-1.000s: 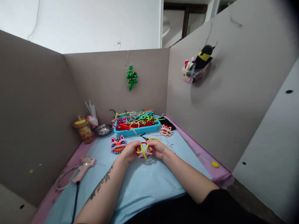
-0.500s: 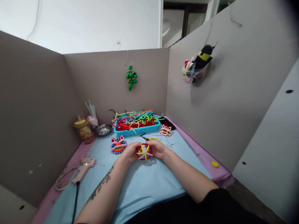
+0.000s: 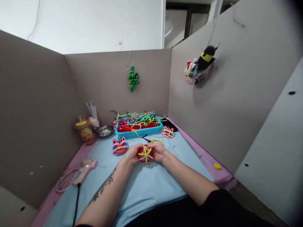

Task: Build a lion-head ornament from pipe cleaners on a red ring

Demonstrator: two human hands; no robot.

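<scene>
A red ring with yellow and pink pipe-cleaner spokes (image 3: 146, 155) is held between my two hands above the blue cloth. My left hand (image 3: 134, 153) closes on its left side, and my right hand (image 3: 157, 151) closes on its right side near the top. Just beyond the hands lie scissors (image 3: 147, 140) with a yellow handle. A pink and purple animal face with red ears (image 3: 120, 146) rests to the left of them. Farther right sits a cream and red animal face (image 3: 168, 132).
Behind the hands stands a blue tray (image 3: 139, 131) heaped with coloured pipe cleaners. A pink glue gun (image 3: 86, 168) with its cord lies at left. A metal bowl (image 3: 104, 131) and a lidded cup (image 3: 85, 132) are at the back left. A yellow disc (image 3: 217, 166) lies at right.
The ring has shifted very slightly left and turned a little in my hands. My right hand has edged left with it, its fingers nearer my left hand.
</scene>
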